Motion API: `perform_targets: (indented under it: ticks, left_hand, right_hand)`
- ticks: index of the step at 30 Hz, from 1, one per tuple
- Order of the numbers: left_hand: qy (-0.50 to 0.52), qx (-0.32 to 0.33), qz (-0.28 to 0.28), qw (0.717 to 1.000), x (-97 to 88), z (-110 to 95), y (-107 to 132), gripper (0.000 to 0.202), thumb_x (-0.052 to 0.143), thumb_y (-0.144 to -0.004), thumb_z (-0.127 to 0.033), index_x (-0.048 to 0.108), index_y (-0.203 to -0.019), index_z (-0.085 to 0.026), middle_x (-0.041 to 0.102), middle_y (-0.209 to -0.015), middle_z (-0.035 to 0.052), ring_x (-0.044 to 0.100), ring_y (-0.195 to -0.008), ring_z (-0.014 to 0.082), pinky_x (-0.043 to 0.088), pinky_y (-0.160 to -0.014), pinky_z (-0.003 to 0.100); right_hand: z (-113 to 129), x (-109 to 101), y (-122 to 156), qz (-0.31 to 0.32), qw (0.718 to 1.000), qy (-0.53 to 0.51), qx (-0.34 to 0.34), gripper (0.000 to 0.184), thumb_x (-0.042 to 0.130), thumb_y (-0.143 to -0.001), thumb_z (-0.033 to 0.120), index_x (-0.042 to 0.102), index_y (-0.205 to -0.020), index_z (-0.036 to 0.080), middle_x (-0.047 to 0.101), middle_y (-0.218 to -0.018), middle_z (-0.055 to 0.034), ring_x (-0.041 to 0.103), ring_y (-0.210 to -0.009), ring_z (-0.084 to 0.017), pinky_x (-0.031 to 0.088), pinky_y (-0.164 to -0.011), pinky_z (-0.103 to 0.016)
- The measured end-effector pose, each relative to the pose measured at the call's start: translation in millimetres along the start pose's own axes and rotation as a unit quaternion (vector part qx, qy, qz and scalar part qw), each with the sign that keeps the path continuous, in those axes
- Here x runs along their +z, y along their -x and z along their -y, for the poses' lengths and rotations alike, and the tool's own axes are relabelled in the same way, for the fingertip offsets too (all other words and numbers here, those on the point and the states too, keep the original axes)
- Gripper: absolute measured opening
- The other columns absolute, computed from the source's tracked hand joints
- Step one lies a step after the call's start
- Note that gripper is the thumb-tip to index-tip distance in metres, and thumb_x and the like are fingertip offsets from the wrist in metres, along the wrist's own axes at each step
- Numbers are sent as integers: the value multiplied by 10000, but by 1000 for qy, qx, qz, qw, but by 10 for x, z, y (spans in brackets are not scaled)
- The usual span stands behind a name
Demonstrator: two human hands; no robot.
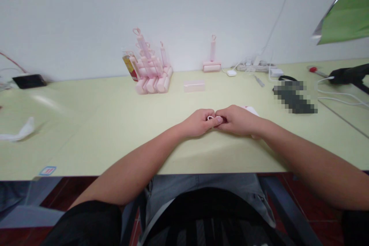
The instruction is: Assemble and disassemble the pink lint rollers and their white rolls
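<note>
My left hand (198, 123) and my right hand (238, 120) meet knuckle to knuckle over the middle of the pale green table (100, 134). Both are closed on a pink lint roller (250, 110): the left fingers pinch its looped handle end, and the right hand covers the handle, with the white roller part showing just behind it. Most of the roller is hidden by my fingers.
A heap of pink lint rollers (151, 71) lies at the back, with one roller standing upright (212, 59) against the wall and a clear pink cover (194, 85) in front. Cables and a power strip (256, 67) sit back right, a white scrap (20, 132) far left.
</note>
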State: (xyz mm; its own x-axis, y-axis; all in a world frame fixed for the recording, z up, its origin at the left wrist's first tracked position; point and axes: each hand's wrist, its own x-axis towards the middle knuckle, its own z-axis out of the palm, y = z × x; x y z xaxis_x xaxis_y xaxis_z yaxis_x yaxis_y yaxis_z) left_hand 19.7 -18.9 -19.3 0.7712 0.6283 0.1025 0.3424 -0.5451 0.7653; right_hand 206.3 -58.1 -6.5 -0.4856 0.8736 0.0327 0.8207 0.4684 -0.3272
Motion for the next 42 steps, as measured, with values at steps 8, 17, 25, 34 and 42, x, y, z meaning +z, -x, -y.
perform_targets:
  ticks: [8, 17, 25, 34, 42]
  left_hand:
    - [0, -1, 2, 1000, -6, 0, -1, 441, 459, -877, -552, 539, -722, -147, 460, -623, -25, 405, -590, 98, 278, -539, 225]
    - [7, -6, 4, 1000, -2, 2, -2, 444, 458, -873, -560, 538, -723, -150, 467, -620, -25, 410, -592, 99, 287, -549, 225]
    - [16, -7, 6, 1000, -6, -11, -2, 439, 460, -871, -554, 530, -712, -151, 463, -616, -26, 406, -587, 97, 289, -546, 225]
    - [2, -4, 1, 1000, -5, -5, -7, 439, 469, -867, -553, 542, -707, -150, 481, -624, -22, 418, -596, 100, 298, -554, 226]
    - [2, -2, -1, 1000, 0, -1, -6, 439, 466, -871, -553, 540, -709, -151, 492, -632, -23, 428, -605, 99, 304, -565, 224]
  right_hand:
    - [6, -6, 13, -2, 1000, -7, 0, 181, 538, -843, 334, 642, -805, 192, 684, -756, -27, 543, -634, -139, 276, -563, -239]
    - [2, -1, -1, 4, 1000, -3, 2, 175, 541, -835, 324, 652, -812, 191, 686, -758, -29, 543, -634, -143, 281, -565, -243]
    - [-5, 5, 5, 5, 1000, -10, -1, 172, 541, -832, 325, 646, -809, 191, 684, -754, -25, 543, -630, -140, 281, -566, -241]
    - [2, -3, -4, 11, 1000, -10, 1, 164, 547, -830, 319, 643, -797, 189, 687, -757, -31, 542, -632, -144, 280, -567, -244]
    - [3, -1, 2, 7, 1000, -12, -8, 156, 538, -833, 308, 644, -812, 194, 685, -758, -26, 544, -631, -142, 283, -571, -245]
